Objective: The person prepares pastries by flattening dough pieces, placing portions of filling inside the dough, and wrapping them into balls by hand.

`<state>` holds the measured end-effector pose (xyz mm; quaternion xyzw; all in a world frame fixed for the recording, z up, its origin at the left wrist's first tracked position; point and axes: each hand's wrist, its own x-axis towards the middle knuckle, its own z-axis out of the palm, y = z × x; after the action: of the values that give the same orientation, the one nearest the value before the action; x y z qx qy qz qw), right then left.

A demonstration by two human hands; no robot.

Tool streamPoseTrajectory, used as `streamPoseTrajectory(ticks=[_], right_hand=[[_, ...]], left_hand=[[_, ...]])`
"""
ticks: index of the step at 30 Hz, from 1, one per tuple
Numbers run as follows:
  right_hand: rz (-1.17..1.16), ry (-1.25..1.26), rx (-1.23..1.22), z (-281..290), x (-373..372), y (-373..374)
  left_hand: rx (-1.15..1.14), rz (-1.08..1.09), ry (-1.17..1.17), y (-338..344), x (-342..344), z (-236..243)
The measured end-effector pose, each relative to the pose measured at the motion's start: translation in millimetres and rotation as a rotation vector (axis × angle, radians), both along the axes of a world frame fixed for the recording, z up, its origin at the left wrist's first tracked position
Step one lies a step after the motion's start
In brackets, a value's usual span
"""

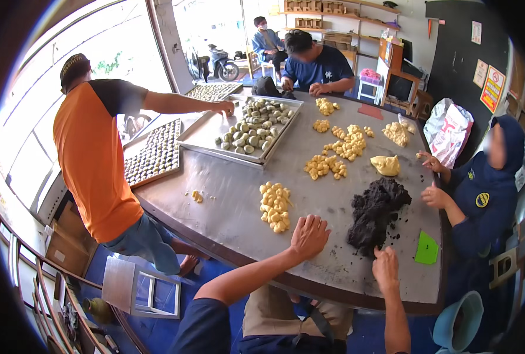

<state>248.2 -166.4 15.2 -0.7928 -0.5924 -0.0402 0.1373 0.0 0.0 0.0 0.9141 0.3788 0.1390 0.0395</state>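
Dough balls (275, 206), pale yellow, sit piled on the metal table (227, 206) just ahead-left of the left hand (308, 236), which lies flat, open, empty. Right hand (385, 266) pinches the nearer dark filling mound's (376, 213) edge.

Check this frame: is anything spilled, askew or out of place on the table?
Little stands out. Small dark crumbs lie scattered on the round grey metal table beside the big black dough mound that the right hand touches. A lone yellow dough bit sits apart from the piles. The left hand rests flat, holding nothing.
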Motion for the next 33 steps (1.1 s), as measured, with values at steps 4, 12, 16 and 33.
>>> streamPoseTrajectory(ticks=[4, 12, 16, 33], right_hand=[[-0.006, 0.174, 0.048, 34.2, -5.8, -28.4], [-0.128, 0.242, 0.111, -0.8, -52.6, -70.1], [-0.099, 0.232, 0.200, -14.6, -48.9, -82.1], [-0.117, 0.290, 0.157, 8.5, -10.4, -74.9]], left_hand=[[0.154, -0.035, -0.271, 13.6, 2.4, -17.3], [0.318, -0.278, -0.241, 9.6, -5.6, -15.3], [0.316, -0.076, -0.165, 4.1, -6.8, -19.5], [-0.304, 0.164, -0.625, -57.8, -22.0, -8.4]])
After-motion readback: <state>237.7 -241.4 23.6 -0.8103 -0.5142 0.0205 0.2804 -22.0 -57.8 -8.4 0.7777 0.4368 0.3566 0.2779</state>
